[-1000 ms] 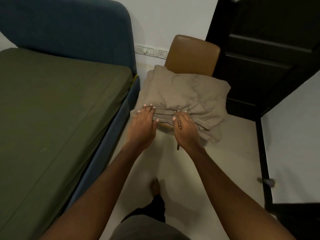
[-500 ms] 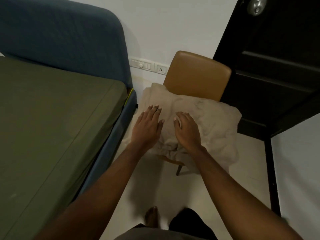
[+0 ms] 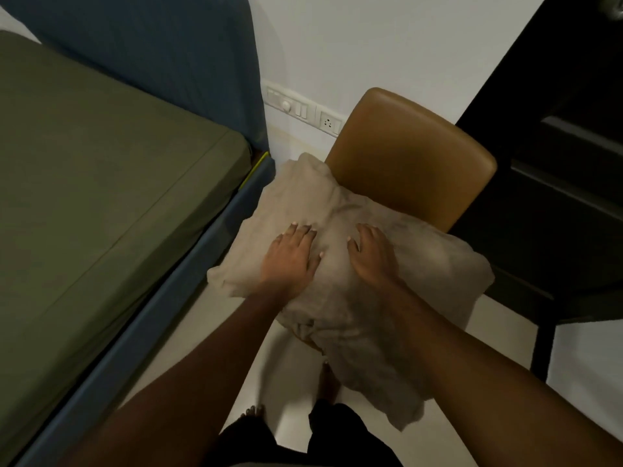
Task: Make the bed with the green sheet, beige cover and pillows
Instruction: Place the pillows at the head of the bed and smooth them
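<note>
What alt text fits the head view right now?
A person's left hand and right hand rest palm-down on a crumpled beige cover piled on a brown chair. Left of it stands a bed with a green sheet and blue headboard; a dark door is on the right.

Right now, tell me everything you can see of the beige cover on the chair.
The beige cover is soft, matte, wrinkled fabric, bundled in a loose heap on the brown chair, against its backrest. A rumpled edge hangs off the seat's front toward the floor. The left hand and right hand rest flat on top, side by side.
</note>
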